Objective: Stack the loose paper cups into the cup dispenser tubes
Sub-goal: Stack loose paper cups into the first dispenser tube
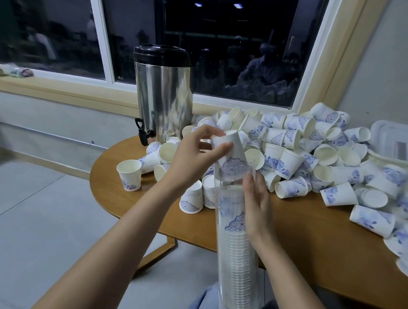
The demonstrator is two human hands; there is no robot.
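The left hand (198, 154) pinches an upside-down paper cup (231, 151) near its closed base, thumb on the near side and fingers curled over the far side. It is feeding the cup rim-first into the open top of the clear cup dispenser tube (236, 186). The right hand (258, 205) lies against the tube's right side with its fingers nearly straight and pointing up. Whether the thumb hooks round the tube cannot be told.

The tube stands near the table's (149, 210) near edge and already holds a tall nested stack (238, 261). The loose cups (304, 147) lie heaped across the table to the right and far side.

These cups are probably very light and thin-walled, easily dented at the open rim. The stiffer base ring is likely the safest place to hold them, as the left hand does now. The tube looks smooth and top-heavy once filled, so it probably needs steadying.

The cups carry a blue floral print, and any writing on them is too small to read. The steel drinks urn (163, 94) shows no legible brand.
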